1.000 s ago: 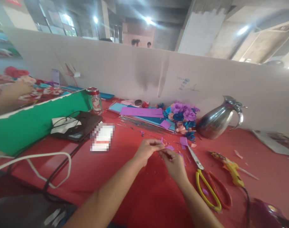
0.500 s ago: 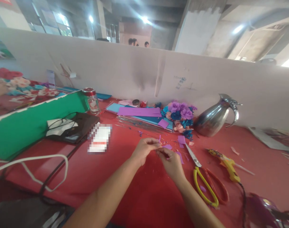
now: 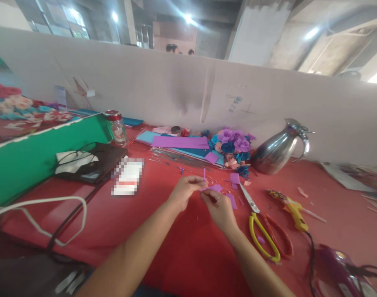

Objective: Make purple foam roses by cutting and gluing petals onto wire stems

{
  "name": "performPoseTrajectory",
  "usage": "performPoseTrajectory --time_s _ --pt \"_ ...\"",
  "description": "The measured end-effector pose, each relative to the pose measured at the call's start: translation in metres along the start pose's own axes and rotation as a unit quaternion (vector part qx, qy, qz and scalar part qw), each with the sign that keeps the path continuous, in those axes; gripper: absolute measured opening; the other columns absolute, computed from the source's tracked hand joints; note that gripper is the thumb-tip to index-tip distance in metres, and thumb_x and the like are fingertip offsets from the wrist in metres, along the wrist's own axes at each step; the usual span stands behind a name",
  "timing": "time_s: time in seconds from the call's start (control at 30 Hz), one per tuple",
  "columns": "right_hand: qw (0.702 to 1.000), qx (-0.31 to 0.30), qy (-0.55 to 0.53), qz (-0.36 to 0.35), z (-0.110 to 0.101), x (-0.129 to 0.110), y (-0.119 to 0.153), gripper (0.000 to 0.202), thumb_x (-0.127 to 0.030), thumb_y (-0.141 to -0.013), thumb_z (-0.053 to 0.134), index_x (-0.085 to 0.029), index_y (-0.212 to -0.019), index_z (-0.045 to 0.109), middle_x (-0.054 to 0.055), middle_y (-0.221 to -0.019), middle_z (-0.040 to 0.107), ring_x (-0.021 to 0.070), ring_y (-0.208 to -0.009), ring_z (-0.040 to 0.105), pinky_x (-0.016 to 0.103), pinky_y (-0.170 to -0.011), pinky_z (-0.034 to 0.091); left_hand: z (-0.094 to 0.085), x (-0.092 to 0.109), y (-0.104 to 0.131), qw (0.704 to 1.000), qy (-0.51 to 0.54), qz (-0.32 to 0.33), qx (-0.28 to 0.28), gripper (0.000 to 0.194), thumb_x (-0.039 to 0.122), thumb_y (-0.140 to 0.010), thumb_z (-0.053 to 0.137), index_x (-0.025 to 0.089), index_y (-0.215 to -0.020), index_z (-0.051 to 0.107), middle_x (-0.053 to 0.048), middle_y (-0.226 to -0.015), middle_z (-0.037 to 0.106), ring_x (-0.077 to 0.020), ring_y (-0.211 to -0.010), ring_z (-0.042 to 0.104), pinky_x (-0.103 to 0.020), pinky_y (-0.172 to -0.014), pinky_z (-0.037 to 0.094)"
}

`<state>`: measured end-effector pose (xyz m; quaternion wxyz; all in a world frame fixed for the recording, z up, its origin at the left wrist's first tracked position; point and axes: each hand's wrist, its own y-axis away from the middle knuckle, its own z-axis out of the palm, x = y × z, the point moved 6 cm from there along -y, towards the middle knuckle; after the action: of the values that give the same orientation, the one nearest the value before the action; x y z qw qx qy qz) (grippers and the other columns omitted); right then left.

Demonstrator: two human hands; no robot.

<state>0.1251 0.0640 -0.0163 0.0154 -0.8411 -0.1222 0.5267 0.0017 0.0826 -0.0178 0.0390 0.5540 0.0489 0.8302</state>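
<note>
Over the red table, my left hand (image 3: pixel 186 189) pinches a thin purple paper strip (image 3: pixel 204 173) that sticks up past the fingertips. My right hand (image 3: pixel 218 205) is closed close beside it, thumb against the fingers, near the strip's lower end; what those fingertips grip is too small to see fully. Purple paper pieces (image 3: pixel 215 187) lie just behind the hands, and another piece (image 3: pixel 231 201) is beside my right hand. Scissors (image 3: pixel 262 227) with one yellow and one red handle lie to the right, slightly apart, a purple square (image 3: pixel 234 178) at their tip.
Behind are purple paper strips (image 3: pixel 179 142), paper flowers (image 3: pixel 234 142) and a steel jug (image 3: pixel 278 146). A yellow glue gun (image 3: pixel 295 212) lies right with its cord. Left stand a glass jar (image 3: pixel 118 130) and a green partition (image 3: pixel 52 159), with a dark case (image 3: pixel 92 165) and a white cable (image 3: pixel 83 218).
Both hands stay close together at the purple strip, with small finger shifts and a slight gap opening between them. The whole view has shifted a little.
</note>
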Motion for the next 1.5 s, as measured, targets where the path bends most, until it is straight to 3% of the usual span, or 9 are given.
performPoseTrajectory --time_s 0.3,0.6,0.7,0.8,0.87,0.97,1.1,1.3,1.5 --pt "1.0 0.007 0.005 -0.008 -0.001 -0.009 -0.004 0.021 -0.028 -0.081 0.051 -0.02 -0.074 0.069 0.002 -0.071 0.07 0.0168 -0.063 0.061 0.026 -0.062 0.044 -0.002 -0.001 -0.002 1.0 -0.004 -0.01 -0.017 0.018 0.023 -0.051 0.082 0.016 -0.066 0.074 -0.003 -0.068 0.071 -0.0151 -0.069 0.06 -0.028 -0.074 0.042" --pt "0.996 0.084 -0.007 0.01 -0.017 -0.011 -0.002 0.031 -0.036 -0.083 0.047 -0.019 -0.058 0.054 -0.002 -0.052 0.051 0.0119 -0.05 0.044 0.024 -0.051 0.03 -0.008 0.011 -0.004 0.998 -0.036 0.04 0.044 0.018 0.024 -0.049 0.082 0.017 -0.064 0.073 -0.003 -0.067 0.071 -0.0158 -0.068 0.061 -0.029 -0.075 0.045" --pt "0.98 0.185 -0.079 -0.001 -0.041 -0.015 -0.001 0.037 -0.041 -0.083 0.045 -0.02 -0.053 0.044 -0.005 -0.048 0.038 0.0104 -0.048 0.035 0.023 -0.048 0.026 -0.012 0.015 -0.006 0.984 -0.139 0.096 0.057 0.018 0.03 -0.057 0.078 0.018 -0.069 0.073 -0.004 -0.073 0.072 -0.0187 -0.075 0.062 -0.031 -0.078 0.045" --pt "0.938 0.319 -0.139 0.007 -0.087 -0.005 -0.002 0.037 -0.043 -0.082 0.046 -0.02 -0.055 0.039 -0.006 -0.048 0.033 0.0092 -0.047 0.03 0.022 -0.047 0.024 -0.018 0.022 -0.007 0.944 -0.264 0.177 0.094 0.019 0.035 -0.067 0.07 0.018 -0.077 0.072 -0.004 -0.08 0.072 -0.02 -0.08 0.062 -0.032 -0.078 0.045" --pt "0.931 0.352 -0.098 0.016 -0.116 0.005 -0.007 0.04 -0.044 -0.084 0.044 -0.02 -0.052 0.038 -0.007 -0.046 0.031 0.009 -0.046 0.029 0.023 -0.047 0.024 -0.019 0.025 -0.008 0.918 -0.311 0.222 0.105 0.019 0.036 -0.072 0.064 0.018 -0.078 0.068 -0.004 -0.08 0.07 -0.0193 -0.078 0.061 -0.03 -0.075 0.045" --pt "0.974 0.192 0.115 0.046 -0.126 0.017 -0.023 0.031 -0.037 -0.079 0.054 -0.018 -0.055 0.053 -0.003 -0.05 0.048 0.011 -0.052 0.044 0.023 -0.053 0.029 -0.015 0.027 -0.008 0.889 -0.357 0.271 0.093 0.015 0.033 -0.077 0.057 0.019 -0.075 0.061 -0.003 -0.076 0.065 -0.017 -0.073 0.059 -0.028 -0.07 0.044" --pt "0.941 0.02 0.319 0.116 -0.107 0.035 -0.021 0.012 -0.025 -0.076 0.058 -0.021 -0.083 0.068 0.005 -0.083 0.069 0.0186 -0.078 0.061 0.025 -0.063 0.036 -0.011 0.027 -0.007 0.868 -0.388 0.3 0.083 0.014 0.031 -0.08 0.053 0.02 -0.073 0.052 0.0 -0.07 0.057 -0.0153 -0.068 0.056 -0.026 -0.068 0.043" --pt "0.936 -0.016 0.332 0.115 -0.084 0.043 -0.016 0.008 -0.018 -0.074 0.058 -0.019 -0.079 0.063 0.009 -0.092 0.068 0.0226 -0.087 0.062 0.027 -0.064 0.039 -0.001 0.016 -0.007 0.886 -0.39 0.25 0.027 0.015 0.031 -0.079 0.055 0.02 -0.069 0.052 0.001 -0.067 0.055 -0.0146 -0.066 0.053 -0.026 -0.066 0.04" --pt "0.994 0.031 0.079 0.072 -0.087 0.045 -0.026 0.013 -0.015 -0.069 0.061 -0.019 -0.08 0.054 0.001 -0.076 0.065 0.0163 -0.073 0.062 0.026 -0.067 0.043 0.014 0.008 -0.004 0.974 -0.205 0.084 0.048 0.021 0.031 -0.062 0.071 0.018 -0.075 0.062 0.001 -0.072 0.061 -0.0134 -0.068 0.054 -0.025 -0.067 0.04"
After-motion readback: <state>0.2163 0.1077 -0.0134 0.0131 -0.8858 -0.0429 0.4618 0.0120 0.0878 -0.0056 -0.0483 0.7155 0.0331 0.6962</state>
